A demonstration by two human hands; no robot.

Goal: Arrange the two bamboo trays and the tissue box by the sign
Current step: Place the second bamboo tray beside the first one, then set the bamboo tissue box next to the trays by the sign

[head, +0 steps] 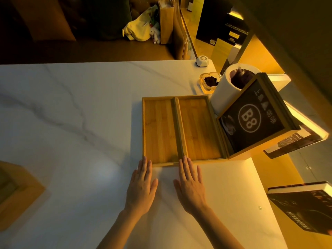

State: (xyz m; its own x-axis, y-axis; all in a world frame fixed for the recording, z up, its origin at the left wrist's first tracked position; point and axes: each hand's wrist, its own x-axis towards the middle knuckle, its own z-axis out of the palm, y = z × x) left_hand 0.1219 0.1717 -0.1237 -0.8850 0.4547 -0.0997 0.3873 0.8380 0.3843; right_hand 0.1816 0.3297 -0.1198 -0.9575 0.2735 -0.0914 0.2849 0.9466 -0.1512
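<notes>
Two empty bamboo trays lie side by side on the white marble table (80, 114), long sides touching: the left tray (158, 130) and the right tray (199, 128). The right tray's far side meets the black B8 sign (251, 117), which stands upright in a wooden frame. My left hand (142, 186) lies flat and open, fingertips against the left tray's near edge. My right hand (190, 184) is also flat and open, fingertips at the near edge where the trays meet. A wooden box (16, 193), perhaps the tissue box, sits blurred at the far left.
Behind the sign stand a white cylindrical holder (226, 87), a glass ashtray (209, 82) and a small white call button (202, 61) near the table's far right corner. Books (305, 207) lie on a lit shelf to the right. A sofa with bags is beyond the table.
</notes>
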